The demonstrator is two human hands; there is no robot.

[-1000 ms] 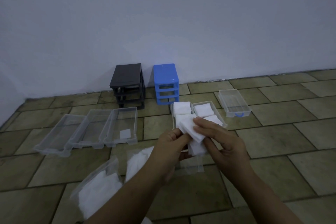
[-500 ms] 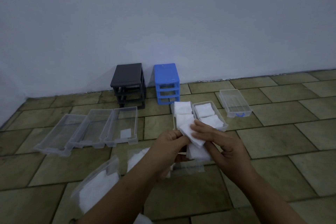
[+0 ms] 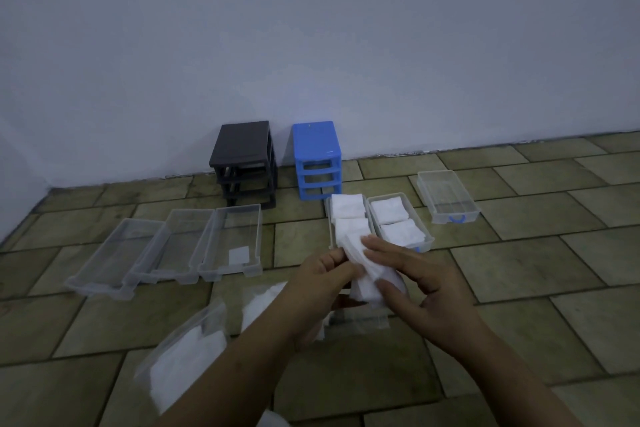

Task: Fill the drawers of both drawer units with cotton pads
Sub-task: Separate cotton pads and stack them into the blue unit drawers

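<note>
Both hands hold a stack of white cotton pads [image 3: 369, 282] above the floor, in front of the drawers. My left hand [image 3: 322, 282] grips the stack's left side; my right hand [image 3: 412, 274] pinches the pads from the right with thumb and fingers. A black drawer unit [image 3: 244, 163] and a blue drawer unit [image 3: 317, 158] stand by the wall, their drawers removed. Two clear drawers [image 3: 424, 243] hold cotton pads [image 3: 389, 211] just beyond my hands. A third drawer [image 3: 446, 199] with a blue handle lies at right.
Three clear drawers [image 3: 180, 246] lie side by side at left; the rightmost one holds a single pad [image 3: 239, 256]. Plastic bags of cotton pads [image 3: 183, 357] lie on the tiled floor near my left forearm. A wall runs behind the units.
My hands have lowered slightly with the stack. My right fingers have slid further over the top pad.
</note>
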